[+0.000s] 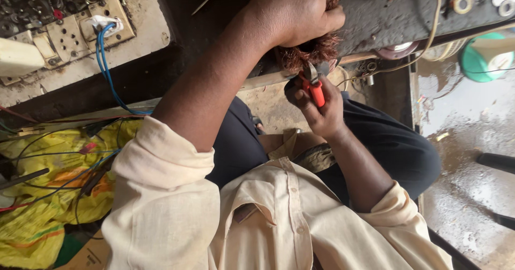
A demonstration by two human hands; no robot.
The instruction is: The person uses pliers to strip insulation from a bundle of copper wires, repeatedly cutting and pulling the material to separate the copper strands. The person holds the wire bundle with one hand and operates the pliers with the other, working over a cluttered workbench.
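Head view: left hand (298,9) clamped over copper wire bundle (316,50) at bench edge (375,17). Right hand (316,106) closed on red-handled cutters (314,85), directly below bundle, handles pointing down, tip at the strands.

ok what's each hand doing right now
Left hand: closed over the bundle of copper wire.
Right hand: closed on the red-handled cutters, tip at the wire.

A tangled bundle of copper wire (314,50) is sitting at the workbench (386,17) edge, frayed strands sticking out. Red-handled cutters (314,85) are pointing jaws-up into it from just below the workbench edge.
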